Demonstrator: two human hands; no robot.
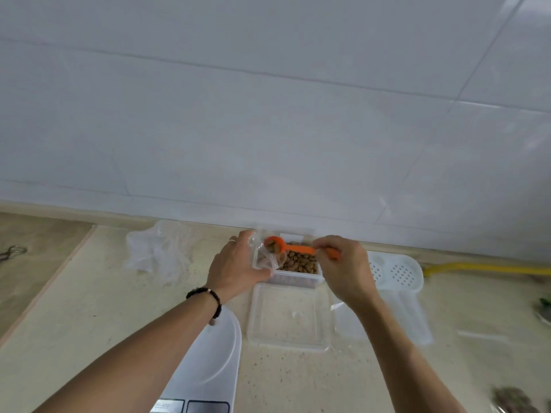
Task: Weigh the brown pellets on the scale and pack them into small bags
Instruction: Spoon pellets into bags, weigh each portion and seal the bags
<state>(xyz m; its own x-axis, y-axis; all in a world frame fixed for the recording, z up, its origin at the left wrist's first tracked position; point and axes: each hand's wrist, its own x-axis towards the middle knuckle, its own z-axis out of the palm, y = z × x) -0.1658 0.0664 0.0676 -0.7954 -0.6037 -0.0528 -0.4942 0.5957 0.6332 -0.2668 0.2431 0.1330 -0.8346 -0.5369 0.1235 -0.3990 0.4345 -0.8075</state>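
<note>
here the left hand pinches a small clear bag open over the tub of brown pellets, while the right hand pinches the orange scoop. best to tip slowly, lip inside the mouth, so spills fall back into the tub.

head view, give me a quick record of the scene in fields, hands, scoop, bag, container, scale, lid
left hand: holds the small clear bag open over the container
right hand: pinches the handle of the orange scoop
scoop: bowl loaded with brown pellets, at the bag's mouth
container: clear tub holding brown pellets, by the wall
lid: clear lid flat on the counter, in front of the tub
scale: white scale near edge, nothing on its platform, partly under the left forearm
spare bags: clear pile left of the tub
</note>
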